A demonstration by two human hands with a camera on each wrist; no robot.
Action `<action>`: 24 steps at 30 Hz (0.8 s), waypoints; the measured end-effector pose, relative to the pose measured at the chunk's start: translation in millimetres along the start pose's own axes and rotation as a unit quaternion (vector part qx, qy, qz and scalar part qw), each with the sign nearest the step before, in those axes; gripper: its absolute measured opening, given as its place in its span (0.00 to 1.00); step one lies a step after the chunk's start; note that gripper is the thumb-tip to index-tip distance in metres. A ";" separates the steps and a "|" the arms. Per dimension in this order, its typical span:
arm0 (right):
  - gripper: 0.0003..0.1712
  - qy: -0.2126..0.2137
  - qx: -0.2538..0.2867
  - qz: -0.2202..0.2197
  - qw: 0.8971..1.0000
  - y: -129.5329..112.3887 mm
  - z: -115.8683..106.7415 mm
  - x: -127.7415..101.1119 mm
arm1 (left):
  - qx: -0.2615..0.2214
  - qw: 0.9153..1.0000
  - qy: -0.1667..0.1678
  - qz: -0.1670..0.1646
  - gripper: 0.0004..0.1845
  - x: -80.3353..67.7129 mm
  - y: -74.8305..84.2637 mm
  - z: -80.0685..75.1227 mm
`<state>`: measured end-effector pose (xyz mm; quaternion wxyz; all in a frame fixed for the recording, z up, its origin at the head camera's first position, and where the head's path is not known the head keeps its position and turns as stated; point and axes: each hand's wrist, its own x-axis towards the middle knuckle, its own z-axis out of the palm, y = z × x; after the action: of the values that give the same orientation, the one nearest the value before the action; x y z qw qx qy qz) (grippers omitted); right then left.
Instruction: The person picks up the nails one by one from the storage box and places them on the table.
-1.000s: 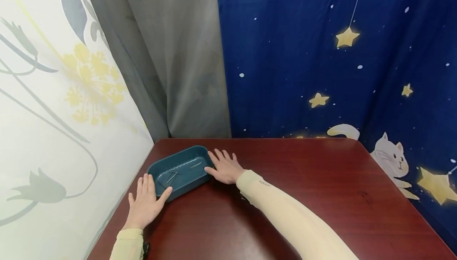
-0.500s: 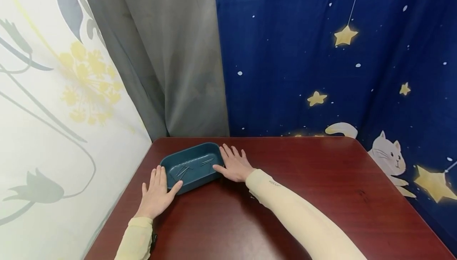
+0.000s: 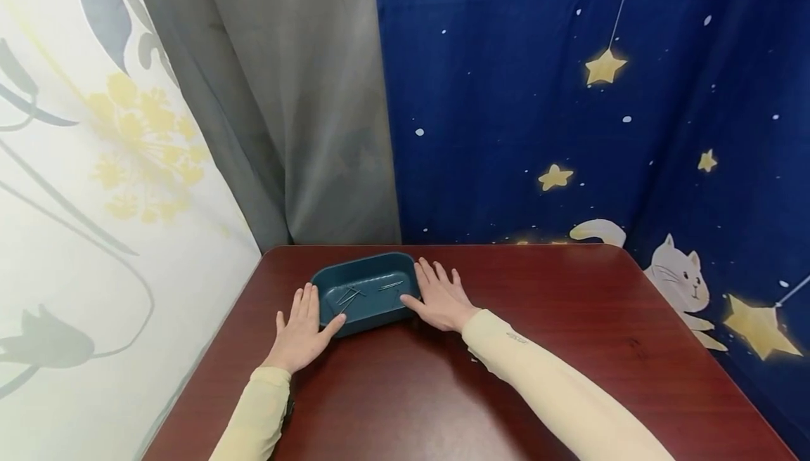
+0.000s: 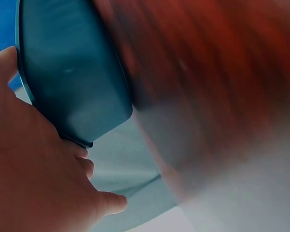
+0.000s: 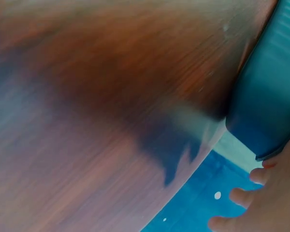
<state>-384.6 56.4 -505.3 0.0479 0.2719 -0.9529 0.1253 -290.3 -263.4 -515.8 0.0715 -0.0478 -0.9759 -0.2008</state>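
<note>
A dark teal oblong tray [image 3: 377, 320] is in the head view at the table's back left, between my two hands. Inside it lie several thin metal pins [image 3: 350, 295], some crossing each other. My left hand [image 3: 299, 336] presses its left end, fingers straight along the side and thumb at the front corner. On the opposite end rests my right hand [image 3: 443, 302], fingers extended and thumb by the front wall. The left wrist view shows the tray's outer side [image 4: 72, 67] beside the fingers; the right wrist view shows its other end [image 5: 266, 106].
The tray is over a reddish-brown table [image 3: 569, 334] with rounded back corners. Grey curtain [image 3: 329, 131] and blue star-patterned curtain [image 3: 493, 131] hang behind it. A white floral cloth [image 3: 126, 292] borders the left side.
Both hands and the tray between them have moved to the right and slightly toward the back of the table. The pins stay inside the tray. The head view has shifted a little.
</note>
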 end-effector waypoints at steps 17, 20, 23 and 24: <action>0.56 0.022 -0.023 0.062 0.998 37.0 -13.9 -54.5 | -0.022 0.998 -0.020 0.061 0.55 24.9 41.9 23.8; 0.56 0.028 -0.018 0.073 0.997 42.7 -17.4 -62.0 | -0.016 0.997 -0.023 0.071 0.55 32.4 50.1 27.5; 0.57 0.029 -0.018 0.084 0.996 47.6 -21.3 -69.5 | -0.008 0.997 -0.032 0.075 0.56 38.5 57.9 30.5; 0.57 0.029 -0.020 0.088 0.996 49.3 -22.7 -71.6 | -0.008 0.996 -0.032 0.079 0.56 40.6 59.7 32.2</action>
<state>-349.5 139.2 -505.4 0.0700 0.1824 -0.9737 0.1175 -326.9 -193.2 -515.6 0.0556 -0.1318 -0.9691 -0.2008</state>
